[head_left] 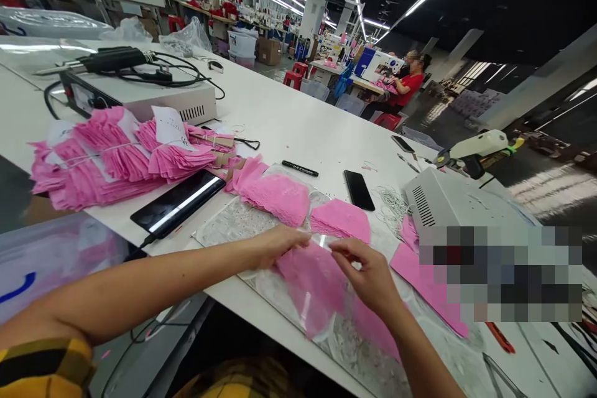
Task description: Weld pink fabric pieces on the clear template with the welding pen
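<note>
Near the table's front, my left hand is closed at the top corner of a pink fabric piece, its fingertips pinched together. My right hand hovers over that piece's right side, thumb and forefinger brought together; anything between them is too small to make out. Glare on the pink piece looks like clear plastic film. Another pink piece lies partly under my right forearm. Just beyond my hands are two stacks of pink fabric, a larger left stack and a smaller right stack. A grey mottled board lies beneath.
Tied pink bundles and a tablet-like black device lie left. A marker and phone are beyond the stacks. Grey machine boxes stand left and right. Long pink fabric lies right. A person sits sewing farther off.
</note>
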Action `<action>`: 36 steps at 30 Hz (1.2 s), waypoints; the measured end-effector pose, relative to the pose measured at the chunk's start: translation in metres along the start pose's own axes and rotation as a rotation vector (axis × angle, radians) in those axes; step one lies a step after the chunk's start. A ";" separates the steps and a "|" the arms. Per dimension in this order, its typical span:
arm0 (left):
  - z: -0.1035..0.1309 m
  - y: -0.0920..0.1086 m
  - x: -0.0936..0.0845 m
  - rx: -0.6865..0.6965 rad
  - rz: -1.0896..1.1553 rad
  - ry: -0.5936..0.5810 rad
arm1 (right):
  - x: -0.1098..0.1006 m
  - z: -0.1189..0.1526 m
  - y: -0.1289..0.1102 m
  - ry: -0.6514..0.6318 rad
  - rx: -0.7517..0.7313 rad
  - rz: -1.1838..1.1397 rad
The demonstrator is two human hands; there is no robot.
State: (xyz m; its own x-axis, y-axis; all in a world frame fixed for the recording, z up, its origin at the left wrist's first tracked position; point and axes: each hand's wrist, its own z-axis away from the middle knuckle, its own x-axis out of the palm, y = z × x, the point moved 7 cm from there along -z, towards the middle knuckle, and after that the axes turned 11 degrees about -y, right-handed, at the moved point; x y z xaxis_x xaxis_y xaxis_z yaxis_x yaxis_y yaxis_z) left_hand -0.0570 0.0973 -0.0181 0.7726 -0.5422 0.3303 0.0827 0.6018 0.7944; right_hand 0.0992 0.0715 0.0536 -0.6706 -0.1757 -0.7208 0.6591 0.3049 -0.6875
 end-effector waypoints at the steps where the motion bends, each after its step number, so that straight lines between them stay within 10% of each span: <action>1: 0.001 -0.001 -0.001 0.002 -0.023 0.017 | -0.007 0.009 0.011 0.013 0.070 0.013; 10: 0.001 0.007 0.004 0.159 -0.220 0.070 | 0.007 0.065 0.041 -0.114 0.368 0.091; 25: 0.007 0.023 0.031 0.249 -0.283 -0.071 | 0.025 0.033 0.022 -0.273 0.295 -0.151; 36: 0.012 0.023 0.001 0.346 -0.694 0.186 | 0.003 0.012 0.039 -0.314 0.333 -0.224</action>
State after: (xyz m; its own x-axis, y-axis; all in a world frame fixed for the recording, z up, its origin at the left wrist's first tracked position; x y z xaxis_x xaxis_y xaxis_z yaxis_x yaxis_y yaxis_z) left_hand -0.0617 0.1036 0.0062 0.7110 -0.6016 -0.3641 0.4070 -0.0702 0.9107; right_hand 0.1270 0.0719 0.0231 -0.7070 -0.4909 -0.5091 0.6177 -0.0783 -0.7825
